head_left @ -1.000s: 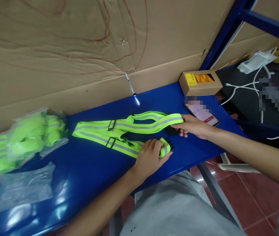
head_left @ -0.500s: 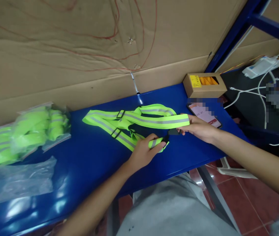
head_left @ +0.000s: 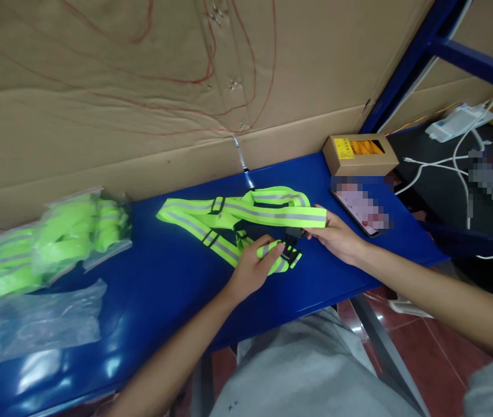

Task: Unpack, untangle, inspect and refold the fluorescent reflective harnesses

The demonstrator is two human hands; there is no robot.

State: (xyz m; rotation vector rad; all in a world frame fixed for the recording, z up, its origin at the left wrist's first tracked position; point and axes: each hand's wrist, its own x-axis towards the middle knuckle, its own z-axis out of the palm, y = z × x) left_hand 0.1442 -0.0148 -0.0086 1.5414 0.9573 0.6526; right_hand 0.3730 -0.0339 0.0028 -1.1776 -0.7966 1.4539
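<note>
A neon-yellow reflective strap vest (head_left: 211, 217) with grey stripes and black buckles lies spread on the blue table (head_left: 159, 289). My left hand (head_left: 250, 269) is closed on the vest's lower strap end, just beside a black clip (head_left: 288, 250). My right hand (head_left: 337, 237) pinches the right end of the upper strap together with a black buckle piece. The two hands are close together near the table's front edge.
Clear bags of folded yellow vests (head_left: 55, 237) and an empty plastic bag (head_left: 37, 321) lie at the left. A phone (head_left: 361, 208) and a small cardboard box (head_left: 359, 153) sit at the right. Cardboard sheets (head_left: 142, 87) form the back wall. White cables (head_left: 455, 156) lie on the far right.
My left hand lifted the folded strap end off the table and drew it toward the right hand. My right hand pulled its strap end slightly left, bringing the buckle parts close together.
</note>
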